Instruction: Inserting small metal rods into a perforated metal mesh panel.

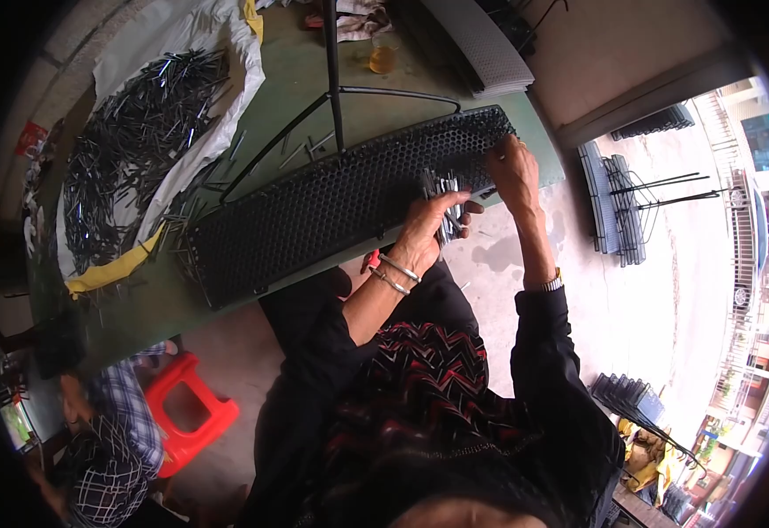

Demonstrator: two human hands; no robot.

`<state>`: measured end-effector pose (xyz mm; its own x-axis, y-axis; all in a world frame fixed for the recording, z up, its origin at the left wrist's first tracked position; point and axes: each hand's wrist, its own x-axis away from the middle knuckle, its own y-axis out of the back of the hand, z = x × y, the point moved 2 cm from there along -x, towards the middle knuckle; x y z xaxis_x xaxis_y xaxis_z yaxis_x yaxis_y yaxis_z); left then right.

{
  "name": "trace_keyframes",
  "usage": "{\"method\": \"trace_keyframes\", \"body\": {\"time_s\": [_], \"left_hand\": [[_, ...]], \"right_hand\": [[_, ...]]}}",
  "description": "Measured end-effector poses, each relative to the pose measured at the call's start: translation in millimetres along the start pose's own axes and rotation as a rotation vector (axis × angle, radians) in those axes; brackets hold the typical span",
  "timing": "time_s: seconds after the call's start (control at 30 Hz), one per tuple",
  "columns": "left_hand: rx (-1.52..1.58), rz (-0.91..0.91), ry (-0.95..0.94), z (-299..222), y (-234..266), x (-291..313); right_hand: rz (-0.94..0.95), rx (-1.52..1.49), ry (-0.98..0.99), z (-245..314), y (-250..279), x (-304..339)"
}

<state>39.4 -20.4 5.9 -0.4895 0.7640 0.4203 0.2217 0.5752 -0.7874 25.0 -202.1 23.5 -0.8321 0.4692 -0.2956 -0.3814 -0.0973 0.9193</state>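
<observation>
Gripping metal pins [443, 187] in left hand [428, 220], by near edge of black mesh panel [331, 198].
With right hand [515, 173] narrow at right end of panel, on green counter [287, 53]; cannot tell if pinching anything. Cannot read small red packet [31, 138] at left of counter.

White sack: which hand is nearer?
Left. The left hand holds rods right of the sack; the right hand is farther right, at the right end of the panel.

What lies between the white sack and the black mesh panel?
In the head view, loose thin rods lie scattered on the green table between the sack and the panel; a slanting black bar crosses there too.
</observation>
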Motion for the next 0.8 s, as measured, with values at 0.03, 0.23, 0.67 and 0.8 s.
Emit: {"method": "trace_keyframes", "body": {"time_s": [0.03,0.23,0.67,0.8], "left_hand": [[-0.028,0.003,0.01,0,-2,0],[-0.074,-0.008,0.049,5,-5,0],[-0.147,0.007,0.05,8,-10,-3],[-0.152,0.017,0.048,9,-11,-4]], "right_hand": [[-0.04,-0.143,-0.066,1,6,0],[-0.301,-0.416,-0.054,8,17,-7],[-0.339,-0.29,0.033,4,-8,-14],[-0.294,-0.197,0.026,8,-4,-4]]}}
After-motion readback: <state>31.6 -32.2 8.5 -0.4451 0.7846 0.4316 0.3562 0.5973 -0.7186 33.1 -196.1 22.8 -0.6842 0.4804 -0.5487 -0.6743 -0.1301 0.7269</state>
